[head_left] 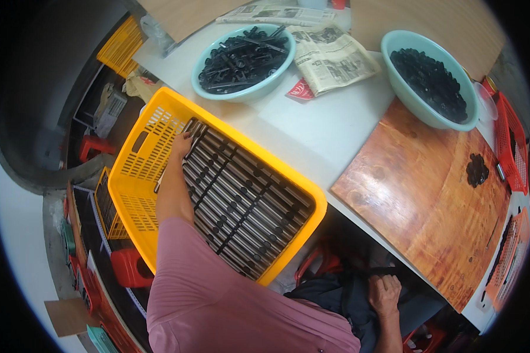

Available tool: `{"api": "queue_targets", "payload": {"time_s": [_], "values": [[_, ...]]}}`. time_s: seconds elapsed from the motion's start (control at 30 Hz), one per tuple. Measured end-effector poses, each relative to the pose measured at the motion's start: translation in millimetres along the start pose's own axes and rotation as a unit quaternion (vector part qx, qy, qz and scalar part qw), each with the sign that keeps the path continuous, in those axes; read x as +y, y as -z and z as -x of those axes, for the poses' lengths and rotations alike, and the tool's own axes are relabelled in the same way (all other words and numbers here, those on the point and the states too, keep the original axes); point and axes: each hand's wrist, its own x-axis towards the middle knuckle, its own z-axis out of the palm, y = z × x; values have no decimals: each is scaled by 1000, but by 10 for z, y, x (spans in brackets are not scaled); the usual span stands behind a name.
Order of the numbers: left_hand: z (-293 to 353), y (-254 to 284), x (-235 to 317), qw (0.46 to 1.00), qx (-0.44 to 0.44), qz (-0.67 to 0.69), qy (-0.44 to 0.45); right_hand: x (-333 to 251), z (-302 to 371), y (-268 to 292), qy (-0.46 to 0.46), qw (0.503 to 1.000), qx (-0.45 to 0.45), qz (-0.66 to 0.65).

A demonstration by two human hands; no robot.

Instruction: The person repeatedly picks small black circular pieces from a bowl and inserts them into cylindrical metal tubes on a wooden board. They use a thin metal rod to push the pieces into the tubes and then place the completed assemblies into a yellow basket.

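My left arm reaches into a yellow plastic crate [319, 215], where rows of dark grey metal tubes [241, 197] lie side by side with black round pieces among them. At the crate's far left end, my left hand [182, 145] has its fingers curled over the end tube, closed on it. Part of that tube is hidden behind my forearm. Low on the right, my right hand [385, 294] rests by my lap over dark cloth [341, 297], its fingers bent inward. Whatever is inside those fingers is hidden.
On the white table [330, 132] stand one light-blue basin [241, 93] of black parts and another basin [465, 125] of small black pieces. Newspaper [335, 59] lies between them. A wooden board [424, 212] holds a black cluster [477, 170]. Red baskets [512, 141] line the right edge.
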Motion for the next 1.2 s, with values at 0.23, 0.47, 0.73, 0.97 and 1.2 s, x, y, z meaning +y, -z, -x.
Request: {"api": "queue_targets", "payload": {"time_s": [0.23, 0.47, 0.73, 0.97, 1.2], "values": [[-177, -65, -199, 991, -23, 84, -98, -44, 58, -24, -32, 999, 11, -12], [-327, 29, -326, 990, -5, -1, -141, -53, 5, -20, -24, 1000, 2, -11], [39, 177, -1, 990, -11, -71, -124, -67, -21, -29, -32, 999, -6, 2], [-18, 199, -114, 988, -11, -97, -121, -65, -16, -28, -36, 999, 4, 2], [-90, 145, -249, 982, -4, -149, -120, -59, 11, -39, -53, 999, -4, -5]]}}
